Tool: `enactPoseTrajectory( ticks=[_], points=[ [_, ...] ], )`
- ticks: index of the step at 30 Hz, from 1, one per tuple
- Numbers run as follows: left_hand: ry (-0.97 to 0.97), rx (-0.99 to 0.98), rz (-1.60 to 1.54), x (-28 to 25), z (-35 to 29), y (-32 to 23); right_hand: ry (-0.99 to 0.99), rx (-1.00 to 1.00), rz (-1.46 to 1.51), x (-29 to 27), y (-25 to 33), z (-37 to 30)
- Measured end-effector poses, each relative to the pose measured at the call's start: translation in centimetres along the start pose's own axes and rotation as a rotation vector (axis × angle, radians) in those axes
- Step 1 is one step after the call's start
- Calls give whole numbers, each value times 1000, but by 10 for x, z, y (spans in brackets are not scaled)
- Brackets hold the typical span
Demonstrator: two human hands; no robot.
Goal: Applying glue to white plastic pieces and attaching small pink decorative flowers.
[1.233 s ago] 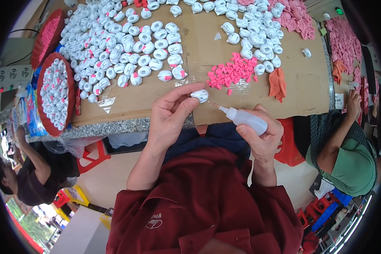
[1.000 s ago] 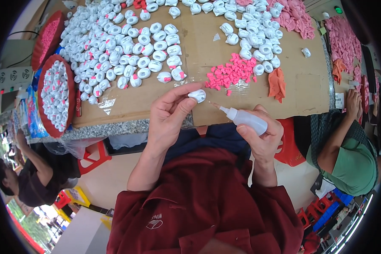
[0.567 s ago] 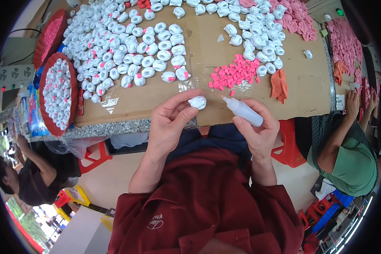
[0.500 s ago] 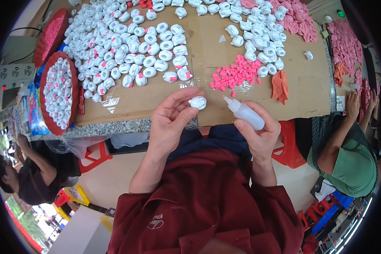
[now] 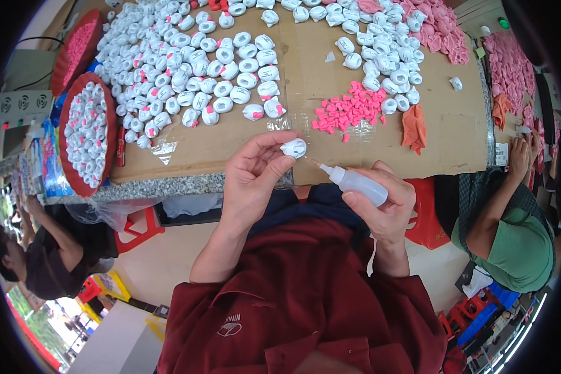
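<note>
- White plastic-looking rounded piece is resting at two o'clock from the left hand, which is pinching it narrowly between thumb and forefinger.
- Its long axis is staying hard to tell, since the fingertips are partly covering it.
- The right hand is gripping a squeeze bottle, fingers wrapping around its body.
- The bottle's long axis is running from four to ten o'clock, its nozzle pointing toward the piece but not visibly touching it.
- The left hand is being nearer the piece; the right is sitting farther off, at four o'clock from it.
- Loose pink bits are lying on the cardboard-covered counter, at two o'clock from the piece.
</note>
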State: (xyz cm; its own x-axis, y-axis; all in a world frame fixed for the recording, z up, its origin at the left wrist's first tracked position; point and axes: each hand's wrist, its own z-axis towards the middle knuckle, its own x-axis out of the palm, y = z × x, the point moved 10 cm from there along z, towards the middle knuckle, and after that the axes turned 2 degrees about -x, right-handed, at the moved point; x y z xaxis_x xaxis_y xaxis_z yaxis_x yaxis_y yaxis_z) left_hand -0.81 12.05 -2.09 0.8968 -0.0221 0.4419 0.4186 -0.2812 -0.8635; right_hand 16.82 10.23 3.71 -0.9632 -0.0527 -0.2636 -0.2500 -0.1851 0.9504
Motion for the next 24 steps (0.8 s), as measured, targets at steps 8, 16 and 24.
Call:
enactPoseTrajectory(
  ticks=[8, 16, 24],
  points=[
    [2, 5, -3, 0, -1, -2, -28, 52, 55, -8, -7, -2],
    [-34, -62, -38, -8, -12, 7, -125, 32, 109, -1, -17, 9],
    [-5, -90, -34, -6, -15, 15, -146, -60, -173, 12, -10, 17]
  ],
)
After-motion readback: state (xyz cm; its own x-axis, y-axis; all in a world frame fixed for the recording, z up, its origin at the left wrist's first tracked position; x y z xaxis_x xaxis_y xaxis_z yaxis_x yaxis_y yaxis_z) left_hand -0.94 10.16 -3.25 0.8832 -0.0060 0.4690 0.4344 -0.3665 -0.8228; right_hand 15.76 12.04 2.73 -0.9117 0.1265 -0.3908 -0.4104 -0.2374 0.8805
